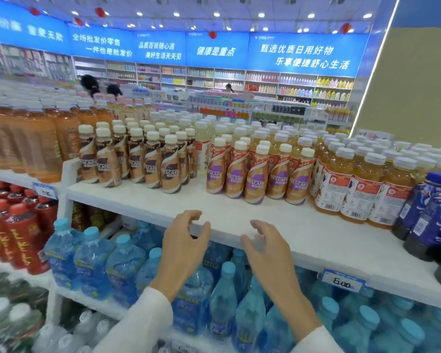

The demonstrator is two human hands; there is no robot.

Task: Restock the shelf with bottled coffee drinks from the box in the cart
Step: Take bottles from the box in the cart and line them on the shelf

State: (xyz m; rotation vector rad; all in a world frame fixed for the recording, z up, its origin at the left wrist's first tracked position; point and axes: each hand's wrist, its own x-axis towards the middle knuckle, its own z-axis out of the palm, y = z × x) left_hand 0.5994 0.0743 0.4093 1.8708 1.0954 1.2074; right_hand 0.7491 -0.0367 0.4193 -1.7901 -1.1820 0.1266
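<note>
Bottled coffee drinks stand in rows on the white top shelf (pixel 278 225): brown-labelled coffee bottles (pixel 148 161) at centre left, purple-labelled coffee bottles (pixel 255 177) at centre right. My left hand (pixel 182 247) and my right hand (pixel 267 248) hover at the shelf's front edge, below the bottles and apart from them. Both hands hold nothing, with fingers loosely curled. A bare strip of shelf lies between the hands and the bottles. The cart and the box are out of view.
Orange tea bottles (pixel 354 184) and dark blue bottles (pixel 428 215) stand to the right, amber drink bottles (pixel 36 138) to the left. Blue water bottles (pixel 107 263) fill the shelf below, red bottles (pixel 18 230) at lower left. A price tag (pixel 343 280) hangs on the edge.
</note>
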